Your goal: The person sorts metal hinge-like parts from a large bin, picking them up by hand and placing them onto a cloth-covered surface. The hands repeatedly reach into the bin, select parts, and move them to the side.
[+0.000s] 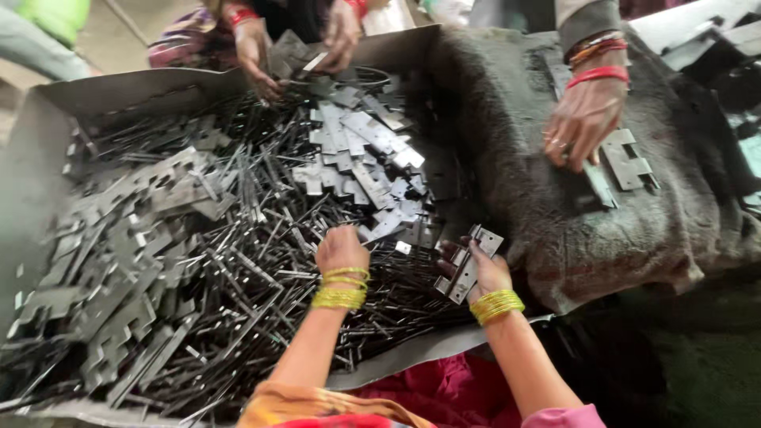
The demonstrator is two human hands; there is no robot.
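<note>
Holding a hinge plate (pixel 468 265) in right hand (pixel 487 273); left hand (pixel 341 247) digs pins (pixel 261 261) beside it, grip hidden; keep plate level.

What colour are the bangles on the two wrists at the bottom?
Yellow-gold, on both the left wrist bangles and the right wrist bangles; head view.

Head view, steeply down, close
</note>
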